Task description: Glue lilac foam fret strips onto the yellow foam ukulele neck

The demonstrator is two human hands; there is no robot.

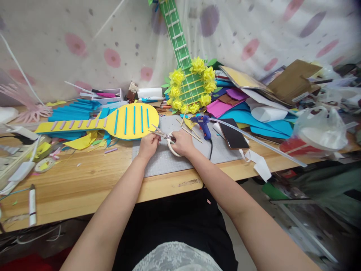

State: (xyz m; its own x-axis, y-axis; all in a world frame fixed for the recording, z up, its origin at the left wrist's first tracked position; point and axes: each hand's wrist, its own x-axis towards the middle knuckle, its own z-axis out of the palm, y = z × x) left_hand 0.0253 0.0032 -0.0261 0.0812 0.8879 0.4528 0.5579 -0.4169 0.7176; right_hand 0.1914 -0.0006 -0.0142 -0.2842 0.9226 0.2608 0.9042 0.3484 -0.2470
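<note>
My right hand is closed around the pale handles of a pair of scissors. The blades stand apart and point left, over the grey cutting mat. Close to the blades my left hand is pinched shut; whatever lies between its fingers is too small to make out. Just beyond that hand lies a yellow paper guitar with blue strips on its body and pale purple strips along its neck. A blue glue gun rests on the mat beyond my right hand.
A green paper guitar with yellow flowers leans upright at the back. Right of the glue gun are a black phone and a long clear stick. Coloured sheets are piled behind. A marker and power strip lie left.
</note>
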